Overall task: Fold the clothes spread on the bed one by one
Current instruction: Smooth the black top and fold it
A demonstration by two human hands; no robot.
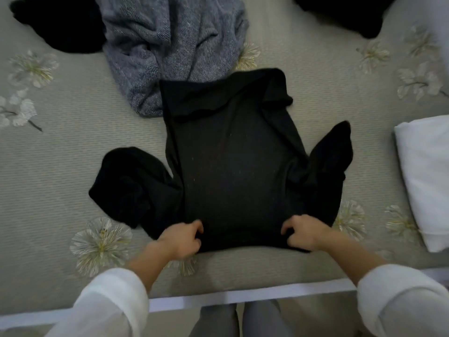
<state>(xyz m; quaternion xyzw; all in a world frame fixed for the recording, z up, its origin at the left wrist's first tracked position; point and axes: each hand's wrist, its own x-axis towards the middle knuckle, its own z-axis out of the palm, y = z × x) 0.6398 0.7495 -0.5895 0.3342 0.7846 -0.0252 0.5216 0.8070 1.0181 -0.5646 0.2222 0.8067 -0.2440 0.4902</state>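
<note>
Black knit long-sleeved top lies flat in the middle of a grey-green bedspread printed with pale flowers. Its near edge is at the bed's front. The left hand and right hand each pinch that near edge with curled fingers, one at each corner. The fold of this garment seems only just begun. The next move probably calls for tucking in the two sleeves, then carrying the near edge away toward the far end. The sleeves bunch loosely out to either side (neither is laid straight), and the far end is already turned over on itself. A crumpled grey-blue knit garment lies just beyond, touching the top. A folded white cloth sits well to the right.
</note>
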